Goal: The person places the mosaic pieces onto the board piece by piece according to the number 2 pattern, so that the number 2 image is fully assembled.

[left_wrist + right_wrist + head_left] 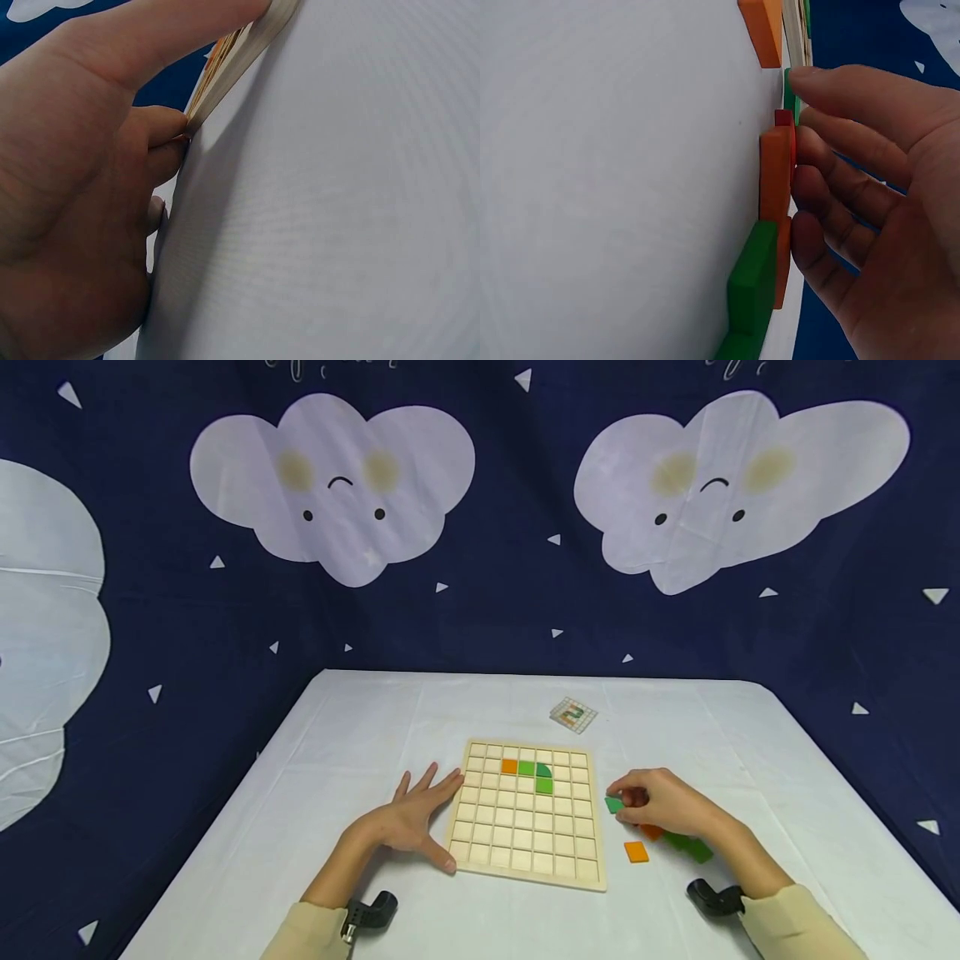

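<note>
A wooden grid board (510,839) lies flat on the white table. In its upper rows sit an orange square (509,767), two light green squares, one of them (544,786) lower, and a dark green quarter-round piece (543,771). My left hand (405,820) spreads along the board's left side, fingertips and thumb at its edge; the left wrist view shows the thumb against the wooden side (255,45). To the right of the board, my right hand (667,802) pinches a green tile (614,804) between thumb and fingers. In the right wrist view that tile (789,90) stands partly behind the thumb.
Under and beside the right hand lie orange (774,176), red (783,118) and green tiles (699,850), some partly hidden. A separate orange square (636,852) lies nearer the front. Behind the board are small cards (573,715) printed with a grid pattern. A dark cloud-print cloth (510,627) hangs behind.
</note>
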The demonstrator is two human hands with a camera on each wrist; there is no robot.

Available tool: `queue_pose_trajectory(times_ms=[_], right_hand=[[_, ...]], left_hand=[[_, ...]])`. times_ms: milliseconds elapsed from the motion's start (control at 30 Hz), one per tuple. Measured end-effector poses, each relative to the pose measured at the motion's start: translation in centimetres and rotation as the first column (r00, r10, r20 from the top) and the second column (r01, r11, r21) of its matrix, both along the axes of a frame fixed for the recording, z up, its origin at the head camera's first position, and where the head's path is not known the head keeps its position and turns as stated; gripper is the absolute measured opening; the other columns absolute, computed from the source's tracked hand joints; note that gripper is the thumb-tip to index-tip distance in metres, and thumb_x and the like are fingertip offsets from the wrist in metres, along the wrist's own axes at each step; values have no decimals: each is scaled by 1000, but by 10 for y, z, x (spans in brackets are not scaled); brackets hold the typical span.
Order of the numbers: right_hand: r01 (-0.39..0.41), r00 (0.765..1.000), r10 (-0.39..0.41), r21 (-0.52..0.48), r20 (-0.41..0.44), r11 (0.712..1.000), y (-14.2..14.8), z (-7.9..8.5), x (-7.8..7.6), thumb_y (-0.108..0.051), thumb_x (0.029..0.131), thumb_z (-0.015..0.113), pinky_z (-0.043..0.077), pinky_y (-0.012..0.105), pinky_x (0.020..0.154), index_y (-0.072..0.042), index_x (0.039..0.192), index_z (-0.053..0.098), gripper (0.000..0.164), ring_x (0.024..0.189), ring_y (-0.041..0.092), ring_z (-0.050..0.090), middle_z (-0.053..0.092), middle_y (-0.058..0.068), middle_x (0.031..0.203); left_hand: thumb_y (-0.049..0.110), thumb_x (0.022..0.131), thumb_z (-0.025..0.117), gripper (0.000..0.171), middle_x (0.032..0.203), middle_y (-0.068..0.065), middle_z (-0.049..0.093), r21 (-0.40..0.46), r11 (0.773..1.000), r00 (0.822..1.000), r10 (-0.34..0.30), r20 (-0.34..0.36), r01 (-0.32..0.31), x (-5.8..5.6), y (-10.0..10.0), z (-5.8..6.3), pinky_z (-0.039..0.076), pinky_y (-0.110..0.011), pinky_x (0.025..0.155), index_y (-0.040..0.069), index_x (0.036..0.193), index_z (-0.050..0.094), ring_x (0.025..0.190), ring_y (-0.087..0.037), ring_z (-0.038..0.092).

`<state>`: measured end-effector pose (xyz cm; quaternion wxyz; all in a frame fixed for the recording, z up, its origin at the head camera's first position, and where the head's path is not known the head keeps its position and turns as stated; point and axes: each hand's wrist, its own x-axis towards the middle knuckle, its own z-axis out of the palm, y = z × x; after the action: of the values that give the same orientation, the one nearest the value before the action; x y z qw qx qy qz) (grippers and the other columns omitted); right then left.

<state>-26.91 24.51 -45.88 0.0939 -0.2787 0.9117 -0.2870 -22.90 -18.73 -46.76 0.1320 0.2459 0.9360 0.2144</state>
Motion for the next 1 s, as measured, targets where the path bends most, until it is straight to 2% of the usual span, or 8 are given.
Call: queue_pose_trajectory(times_ms=[133, 267, 433, 600, 733, 1000], right_hand=[[-6, 999, 7, -15, 35, 1000, -1, -1, 0, -22, 82, 77, 48, 25, 55, -12, 111, 69, 31, 65, 10, 53, 59, -7, 78], [-34, 998, 36, -39, 55, 999, -2, -1, -1, -14, 85, 72, 48, 25, 54, -11, 113, 69, 28, 63, 11, 54, 60, -6, 78], [-81, 996, 83, -42, 34, 996, -3, -1, -2, -6, 87, 68, 47, 24, 54, -14, 111, 70, 26, 65, 10, 51, 58, -6, 79], [-103, 994, 103, -22, 20, 994, -4, -1, -3, -8, 86, 71, 46, 25, 56, -16, 110, 70, 26, 67, 10, 50, 57, -7, 80], [-79, 997, 79, -3, 21, 997, -5, 0, -3, -13, 84, 74, 47, 25, 59, -16, 109, 69, 25, 69, 11, 51, 57, -7, 81], [-32, 999, 33, 32, -35, 999, -8, 1, -3, -20, 78, 80, 45, 25, 58, -22, 98, 71, 22, 72, 11, 51, 57, -8, 89]], left_hand=[[72, 47, 80, 137, 160, 4, 11, 2, 1000, 1000, 3, 3, -3, 0, 0, 0, -14, -54, 111, 18, 155, 17, 145, -27, -8], [72, 47, 80, 137, 160, 4, 11, 1, 1000, 1000, 6, -3, -6, 0, 1, 0, -13, -55, 111, 18, 155, 18, 145, -28, -7], [71, 47, 81, 136, 160, 4, 12, -5, 1000, 1000, 4, -12, -4, 1, 1, 0, -12, -55, 111, 18, 155, 18, 145, -28, -6], [72, 48, 80, 136, 160, 3, 11, -3, 1000, 1000, -7, -15, 7, 0, 0, -1, -12, -56, 111, 17, 155, 17, 145, -29, -6], [72, 48, 80, 136, 160, 4, 11, -6, 1000, 1000, -5, -12, 5, 0, 0, -1, -13, -55, 111, 18, 155, 17, 145, -28, -6], [72, 47, 80, 136, 160, 3, 10, -6, 1000, 1000, -1, -5, 1, -1, 1, -1, -13, -55, 111, 18, 155, 17, 145, -28, -7]])
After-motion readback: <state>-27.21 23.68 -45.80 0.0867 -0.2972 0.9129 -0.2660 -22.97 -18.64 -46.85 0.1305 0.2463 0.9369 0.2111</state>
